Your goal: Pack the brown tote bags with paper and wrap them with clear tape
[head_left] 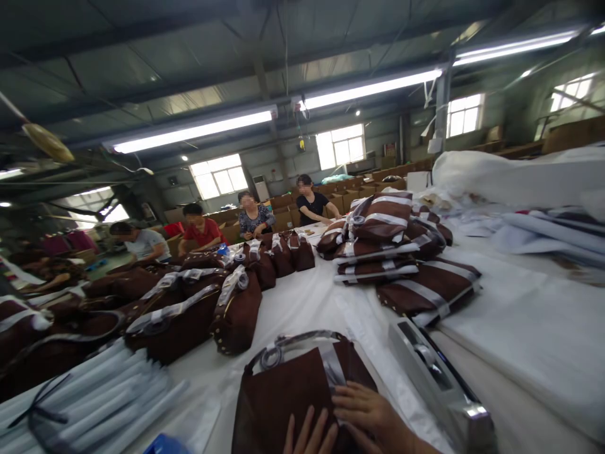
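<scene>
A dark brown handbag [278,397] lies on the white-covered table in front of me, its wrapped handle and a small grey coil at the far edge. Across its right part runs a pale strip of wrapping [331,364]. My left hand [309,435] rests on the bag's near side with fingers spread; its palm is cut off by the frame's lower edge. Flat on the right part of the bag, over the near end of the pale strip, lies my right hand [371,416], fingers stretched out. Neither hand grips anything visible.
To the right stands a grey metal device [442,381]. Stacked brown bags [387,221] lie beyond it; rows of brown bags [174,315] fill the left. White rolled tubes [113,397] and a blue object [165,444] sit near left. Several people work across the table.
</scene>
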Demonstrator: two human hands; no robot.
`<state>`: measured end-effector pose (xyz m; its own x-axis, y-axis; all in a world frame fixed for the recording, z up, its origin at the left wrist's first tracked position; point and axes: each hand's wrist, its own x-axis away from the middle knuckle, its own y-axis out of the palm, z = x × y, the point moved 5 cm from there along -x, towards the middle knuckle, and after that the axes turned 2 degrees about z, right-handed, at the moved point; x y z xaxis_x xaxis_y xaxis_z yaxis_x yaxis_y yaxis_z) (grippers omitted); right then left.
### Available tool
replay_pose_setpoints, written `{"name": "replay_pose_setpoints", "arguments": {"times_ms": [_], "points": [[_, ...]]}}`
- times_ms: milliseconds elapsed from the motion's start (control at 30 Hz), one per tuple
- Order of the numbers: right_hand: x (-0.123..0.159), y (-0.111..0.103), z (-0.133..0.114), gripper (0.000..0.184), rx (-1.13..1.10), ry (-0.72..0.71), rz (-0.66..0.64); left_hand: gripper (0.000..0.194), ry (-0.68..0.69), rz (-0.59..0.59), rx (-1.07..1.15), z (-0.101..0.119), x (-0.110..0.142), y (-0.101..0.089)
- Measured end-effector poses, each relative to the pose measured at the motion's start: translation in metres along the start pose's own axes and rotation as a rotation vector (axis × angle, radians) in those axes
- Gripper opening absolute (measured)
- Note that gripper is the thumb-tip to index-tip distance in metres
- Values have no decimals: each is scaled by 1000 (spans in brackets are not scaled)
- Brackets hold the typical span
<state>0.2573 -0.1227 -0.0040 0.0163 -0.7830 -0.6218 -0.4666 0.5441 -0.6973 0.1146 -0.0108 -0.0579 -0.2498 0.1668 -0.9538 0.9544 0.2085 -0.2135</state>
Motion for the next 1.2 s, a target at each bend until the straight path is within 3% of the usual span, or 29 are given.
{"name": "replay_pose_setpoints", "arguments": {"times_ms": [133,200,700,933,1033,1200], "points": [[0,0,-3,37,10,34,-38,44,91,-214,11,-2,4,-7],[1,1,-1,37,3,43,-32,45,111,-259,16,-5,3,-11],[2,1,-2,37,38,11,-37,45,162,-313,10,-6,1,-14],[2,-1,-5,36,30,12,-46,38,227,-445,36,-12,-6,-13],[0,-2,-5,38,33,17,-59,52,248,-566,87,-10,-25,-7],[-2,-3,-9,42,39,-8,-71,78,67,-736,164,-2,-28,6]]}}
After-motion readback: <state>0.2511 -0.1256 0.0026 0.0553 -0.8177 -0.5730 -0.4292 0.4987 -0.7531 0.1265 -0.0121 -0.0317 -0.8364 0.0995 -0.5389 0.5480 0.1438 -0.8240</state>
